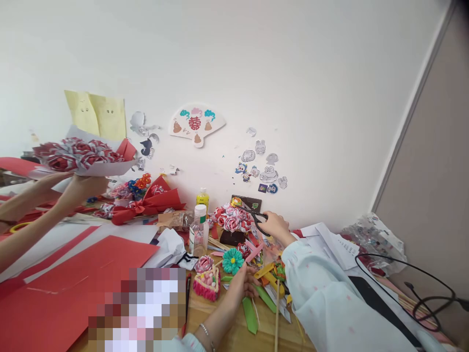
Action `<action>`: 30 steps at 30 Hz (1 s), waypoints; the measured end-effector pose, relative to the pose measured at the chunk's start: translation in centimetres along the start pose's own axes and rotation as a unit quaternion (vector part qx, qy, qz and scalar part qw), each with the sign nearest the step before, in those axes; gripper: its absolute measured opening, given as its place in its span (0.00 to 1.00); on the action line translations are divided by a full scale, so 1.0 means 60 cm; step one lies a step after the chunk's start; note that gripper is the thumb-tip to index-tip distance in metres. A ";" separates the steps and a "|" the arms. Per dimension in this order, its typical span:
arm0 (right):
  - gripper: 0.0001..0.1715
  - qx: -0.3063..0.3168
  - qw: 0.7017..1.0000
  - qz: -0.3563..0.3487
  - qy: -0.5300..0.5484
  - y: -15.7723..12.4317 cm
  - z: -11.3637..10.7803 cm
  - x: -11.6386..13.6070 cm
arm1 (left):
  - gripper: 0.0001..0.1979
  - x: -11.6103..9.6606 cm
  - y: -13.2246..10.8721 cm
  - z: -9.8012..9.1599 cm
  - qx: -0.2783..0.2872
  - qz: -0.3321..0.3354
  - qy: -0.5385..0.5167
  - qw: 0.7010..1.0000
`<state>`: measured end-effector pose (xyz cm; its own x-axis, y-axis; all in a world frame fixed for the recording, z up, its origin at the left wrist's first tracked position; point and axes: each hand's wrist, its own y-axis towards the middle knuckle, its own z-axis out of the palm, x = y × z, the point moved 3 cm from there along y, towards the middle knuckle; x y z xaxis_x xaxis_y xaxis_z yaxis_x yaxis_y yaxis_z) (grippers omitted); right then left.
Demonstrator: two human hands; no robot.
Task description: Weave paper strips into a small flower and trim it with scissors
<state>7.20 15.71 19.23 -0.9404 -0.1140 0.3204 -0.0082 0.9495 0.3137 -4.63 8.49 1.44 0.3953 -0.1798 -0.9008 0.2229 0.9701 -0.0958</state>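
Observation:
My right hand [275, 228] is closed on a pair of black scissors [261, 226], whose blades point left toward a bunch of pink-and-white paper roses [233, 218]. My left hand [245, 284] is low over the table, its fingers loosely curled and apart, with nothing plainly held in them. Just above its fingertips are a teal flower with a yellow centre [232, 261] and a pink paper strip [254, 253]. Green paper strips [250, 315] lie below and right of that hand. To its left are a pink paper rose [203, 264] and a pink-fringed heart-shaped piece [206, 284].
At left, another person's hands [86, 188] hold a wrapped rose bouquet [82, 154]. Red paper sheets [106, 274] cover the left table. A clear bottle [198, 232] and a yellow bottle [202, 198] stand mid-table. Black cable [432, 318] and papers [335, 244] lie right.

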 end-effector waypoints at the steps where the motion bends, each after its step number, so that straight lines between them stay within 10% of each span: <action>1: 0.28 0.000 1.000 0.002 0.001 0.000 -0.001 -0.001 | 0.28 0.001 0.001 0.000 0.002 0.000 0.001 1.000; 12: 0.32 -0.036 0.998 0.005 0.056 -0.025 -0.031 -0.025 | 0.30 0.002 0.010 -0.003 0.002 -0.002 0.022 1.000; 19: 0.26 -0.077 0.985 -0.039 0.148 -0.147 -0.055 -0.107 | 0.30 -0.011 -0.013 0.011 -0.026 0.065 0.058 0.996; 30: 0.23 0.024 0.911 -0.037 0.410 -0.322 0.105 -0.220 | 0.14 -0.044 -0.076 0.038 -0.047 0.205 0.170 0.963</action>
